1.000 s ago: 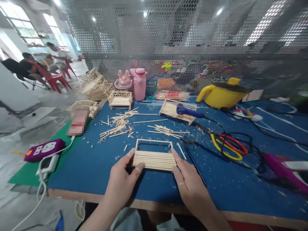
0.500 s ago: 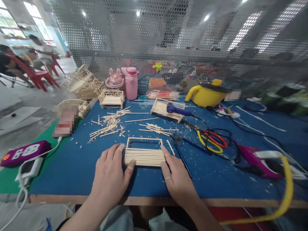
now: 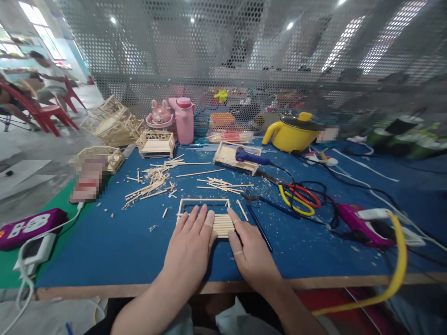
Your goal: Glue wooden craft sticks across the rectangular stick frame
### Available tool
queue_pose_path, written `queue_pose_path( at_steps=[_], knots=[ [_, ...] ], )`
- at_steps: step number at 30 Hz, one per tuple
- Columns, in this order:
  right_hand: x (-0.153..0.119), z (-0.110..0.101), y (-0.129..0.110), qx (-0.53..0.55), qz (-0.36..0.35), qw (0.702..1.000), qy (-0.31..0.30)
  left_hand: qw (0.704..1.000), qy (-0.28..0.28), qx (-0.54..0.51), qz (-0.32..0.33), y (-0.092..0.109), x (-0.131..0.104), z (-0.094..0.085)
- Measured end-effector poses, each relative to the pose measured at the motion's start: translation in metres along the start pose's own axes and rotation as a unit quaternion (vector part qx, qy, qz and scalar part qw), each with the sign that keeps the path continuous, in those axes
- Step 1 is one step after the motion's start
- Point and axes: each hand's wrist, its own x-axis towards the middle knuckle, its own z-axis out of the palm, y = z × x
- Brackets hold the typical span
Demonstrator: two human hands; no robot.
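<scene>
A small frame of wooden sticks [image 3: 223, 226] lies on the blue table in front of me, with close-set sticks across its near half and an open rectangle at its far side. My left hand [image 3: 191, 242] is laid flat over the panel's left part, fingers stretched forward and covering it. At the right edge, my right hand [image 3: 253, 246] holds the frame, its index finger by the upper corner and its thumb lower down. One loose stick [image 3: 242, 210] lies just right of the frame. Nippers [image 3: 250, 199] with blue handles rest beyond my right hand.
Loose sticks [image 3: 153, 184] are scattered ahead. A blue glue gun [image 3: 252, 157] rests on a small stick-built bed [image 3: 223, 157]. Scissors [image 3: 296, 197], cables and a purple power strip [image 3: 365, 225] lie right. A yellow pot [image 3: 295, 135] and pink bottle [image 3: 184, 123] stand behind.
My left hand has moved from the frame's left edge to lie flat over its sticks. A short stick piece now shows left of the frame. My right hand stays at the right edge.
</scene>
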Motion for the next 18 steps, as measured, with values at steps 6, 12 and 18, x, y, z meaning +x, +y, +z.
queue_pose_path(
  at_steps=[6,12,18],
  knots=[
    [-0.008,-0.001,0.003,0.178,0.115,0.974,0.075,0.999,0.008,-0.031,-0.004,0.0,-0.002,0.002],
    [-0.012,0.002,0.005,0.14,0.13,0.977,0.094,1.0,0.013,-0.015,0.007,0.0,-0.002,0.004],
    [-0.009,0.003,-0.001,-0.053,-0.006,0.994,0.096,0.999,0.026,-0.024,0.002,0.0,-0.002,0.004]
  ],
)
